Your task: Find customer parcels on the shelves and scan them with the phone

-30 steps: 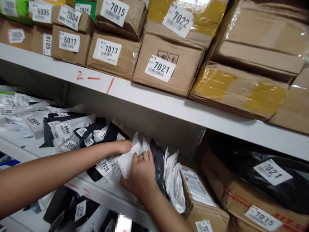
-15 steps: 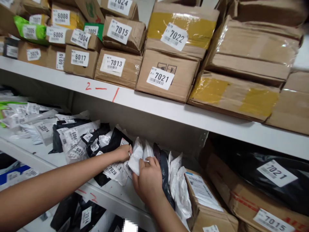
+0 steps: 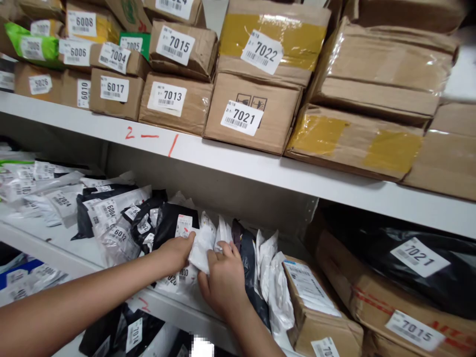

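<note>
Nearest, below the forearms, glossy black pouches (image 3: pixel 111 329) with white barcode labels lie on a lower tier. Just beyond, the right hand (image 3: pixel 223 277) closes on a white mailer (image 3: pixel 201 248), thumb under its lower corner and fingers curled over its right edge. The left hand (image 3: pixel 174 253) presses its fingertips onto the left edge of the same soft, crinkled plastic packet; whether it pinches or only touches cannot be told. The white mailer stands on edge at the front of the middle shelf (image 3: pixel 174 310), first in a row of thin upright packets. Touching it on the left is a limp black mailer (image 3: pixel 167 225) bearing a red-and-white label; on the right stand dark mailers (image 3: pixel 247 263), then wrinkled white bags (image 3: pixel 275 287). Beside these leans a taped cardboard box (image 3: pixel 308 297) with a printed shipping slip, and behind that lies a shiny black bag (image 3: pixel 409 277) numbered 7021. Farther left, flat clear and black pouches (image 3: pixel 104 213) lie heaped. Above runs a white shelf board (image 3: pixel 260 171) marked in red. On it rest rectangular brown cartons (image 3: pixel 256 114), some wrapped in film or yellow tape.
</note>
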The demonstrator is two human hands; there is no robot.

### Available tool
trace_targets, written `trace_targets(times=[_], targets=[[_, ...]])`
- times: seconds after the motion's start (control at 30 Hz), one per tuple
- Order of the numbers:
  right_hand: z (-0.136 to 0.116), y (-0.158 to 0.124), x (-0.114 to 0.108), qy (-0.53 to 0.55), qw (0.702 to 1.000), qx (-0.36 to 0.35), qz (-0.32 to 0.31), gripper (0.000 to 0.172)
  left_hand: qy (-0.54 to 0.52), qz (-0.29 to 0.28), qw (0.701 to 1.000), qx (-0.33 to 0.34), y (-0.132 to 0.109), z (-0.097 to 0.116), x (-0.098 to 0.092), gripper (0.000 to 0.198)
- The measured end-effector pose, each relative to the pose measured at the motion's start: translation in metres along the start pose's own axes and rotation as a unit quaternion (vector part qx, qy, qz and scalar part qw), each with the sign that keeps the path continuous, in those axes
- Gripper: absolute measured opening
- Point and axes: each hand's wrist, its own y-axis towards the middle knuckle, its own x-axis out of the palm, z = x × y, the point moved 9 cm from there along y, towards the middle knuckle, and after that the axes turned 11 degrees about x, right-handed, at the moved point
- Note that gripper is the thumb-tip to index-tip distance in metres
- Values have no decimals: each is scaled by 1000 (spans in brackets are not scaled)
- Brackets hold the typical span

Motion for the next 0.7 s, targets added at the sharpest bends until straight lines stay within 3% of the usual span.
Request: trace_targets(times=[0.1,0.2,0.3,0.37,0.4,0.47,0.5,0.53,0.57,0.63,0.7], targets=[[-6,2,2,-5,1000,-11,-1,33,-3,30,999,19,6,-3,-13,40],[-21,9,4,-9,1000,-25,-13,43,22,69,997,11,19,-12,-38,47],[-29,0,5,-1,999,-46,-8,63,20,36,999,22,35,-23,-49,54],[-28,-32,5,29,995,-89,44,59,9,25,999,32,34,-28,-49,55],[-25,-56,6,59,987,-120,84,51,16,60,997,36,27,-29,-52,55],[-10,-113,17,135,966,-160,154,39,47,205,976,60,-4,-22,-68,50],[-1,-136,34,177,962,-160,130,28,61,298,949,86,-28,-12,-76,44],[8,-149,66,186,973,-129,46,24,59,369,919,124,-53,1,-80,37],[22,-157,98,160,985,-60,-15,23,47,406,898,163,-74,14,-79,30],[59,-160,153,64,985,134,-88,34,10,407,888,213,-93,34,-71,25],[80,-149,193,-4,960,236,-148,38,-18,329,921,210,-77,46,-60,28]])
